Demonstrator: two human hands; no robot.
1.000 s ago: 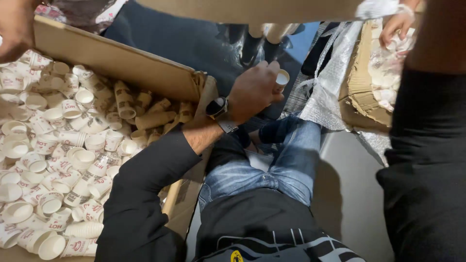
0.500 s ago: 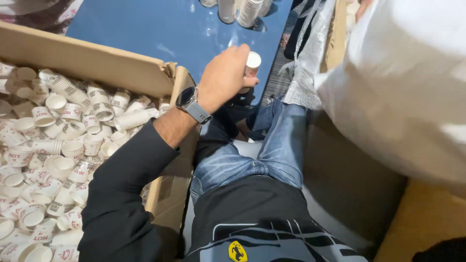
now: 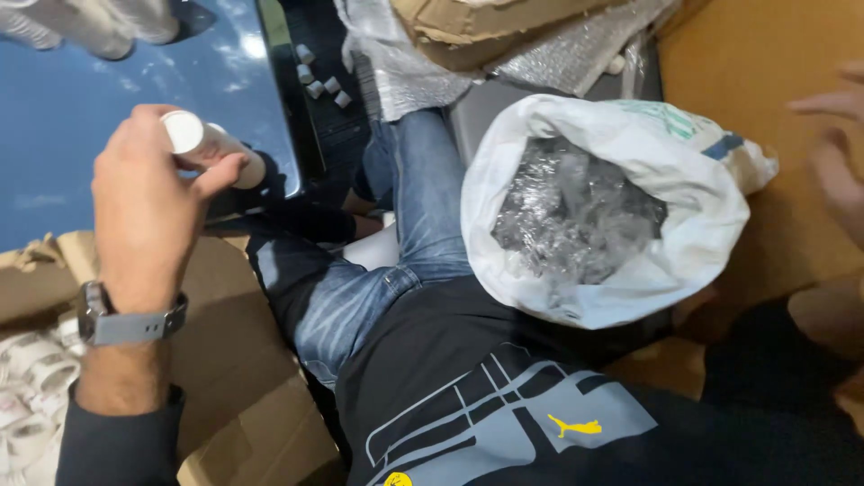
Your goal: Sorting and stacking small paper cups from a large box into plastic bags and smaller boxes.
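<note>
The left hand (image 3: pixel 148 211), a grey watch (image 3: pixel 126 322) on its wrist, is gripping a small white bottle (image 3: pixel 211 148) between thumb and fingers, holding it above the blue tabletop (image 3: pixel 108 99). The right hand is lying out of sight, so I cannot tell its state. The bottle could slip from so light a pinch, dropping toward the cardboard box (image 3: pixel 234 360) or the white sack (image 3: pixel 612 297) of crumpled plastic.

Above our left hand (image 3: pixel 144 216) we find bare blue desk (image 3: pixel 72 117); to its right our knee (image 3: pixel 423 207) and a stuffed white sack (image 3: pixel 693 180) block passage.
</note>
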